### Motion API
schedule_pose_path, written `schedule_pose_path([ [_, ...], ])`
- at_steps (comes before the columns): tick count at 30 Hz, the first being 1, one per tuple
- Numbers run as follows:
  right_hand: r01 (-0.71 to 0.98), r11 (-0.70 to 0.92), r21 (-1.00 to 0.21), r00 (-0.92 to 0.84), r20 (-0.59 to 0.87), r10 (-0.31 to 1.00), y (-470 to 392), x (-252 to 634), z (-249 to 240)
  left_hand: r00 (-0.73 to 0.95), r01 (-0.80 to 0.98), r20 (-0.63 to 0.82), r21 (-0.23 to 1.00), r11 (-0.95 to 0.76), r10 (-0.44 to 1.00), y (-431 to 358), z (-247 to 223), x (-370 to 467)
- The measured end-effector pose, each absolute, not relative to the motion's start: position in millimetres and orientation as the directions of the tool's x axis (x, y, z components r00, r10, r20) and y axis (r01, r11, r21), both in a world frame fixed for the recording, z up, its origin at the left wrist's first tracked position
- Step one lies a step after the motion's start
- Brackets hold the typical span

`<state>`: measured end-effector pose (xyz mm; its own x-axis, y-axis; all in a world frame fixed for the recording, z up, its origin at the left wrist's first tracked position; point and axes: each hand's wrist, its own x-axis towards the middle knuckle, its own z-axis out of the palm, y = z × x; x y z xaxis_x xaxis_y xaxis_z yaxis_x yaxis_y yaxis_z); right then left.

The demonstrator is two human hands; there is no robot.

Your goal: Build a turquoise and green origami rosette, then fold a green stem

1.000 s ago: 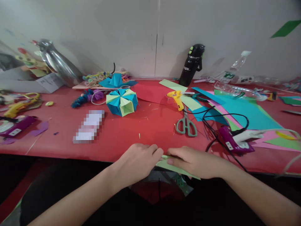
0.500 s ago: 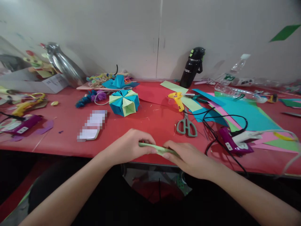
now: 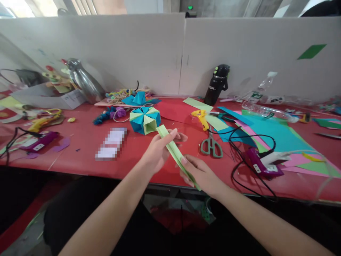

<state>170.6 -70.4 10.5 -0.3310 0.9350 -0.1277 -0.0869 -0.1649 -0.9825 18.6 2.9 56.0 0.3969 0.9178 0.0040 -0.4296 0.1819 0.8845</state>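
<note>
Paper [image 3: 175, 152] now slants more steeply between left hand [image 3: 159, 151] and right hand [image 3: 202, 175].

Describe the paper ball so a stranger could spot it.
On the red table, look just beyond the left hand. The faceted paper ball mixes blue and pale green wedges, unlike the all-blue folded paper behind it.

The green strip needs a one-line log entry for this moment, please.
left hand: grips green strip, far end | right hand: grips near end | paper ball: on table | scissors: unheld
</note>
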Motion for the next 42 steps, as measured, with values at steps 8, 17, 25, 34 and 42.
schedule_pose_path([
  [8,0.119,0.154,-0.981,-0.140,0.137,0.981,-84,153,-8,0.330,-0.651,0.015,0.727,0.216,0.944,-18,64,38],
  [17,0.502,0.489,-0.713,-0.098,0.515,0.852,-69,170,-15,0.277,-0.209,0.407,0.910,-0.359,0.871,-42,71,33],
  [25,0.393,0.642,-0.658,-0.063,0.678,0.733,-68,187,23,0.420,0.373,0.704,0.442,-0.816,0.573,-26,58,27],
  [34,0.441,0.800,-0.406,-0.283,0.783,0.554,-87,197,73,0.440,0.331,0.615,0.567,-0.755,0.655,-18,53,20],
  [42,0.545,0.721,-0.427,-0.336,0.677,0.655,-86,193,65,0.460,0.502,0.630,0.396,-0.769,0.625,-18,49,18],
])
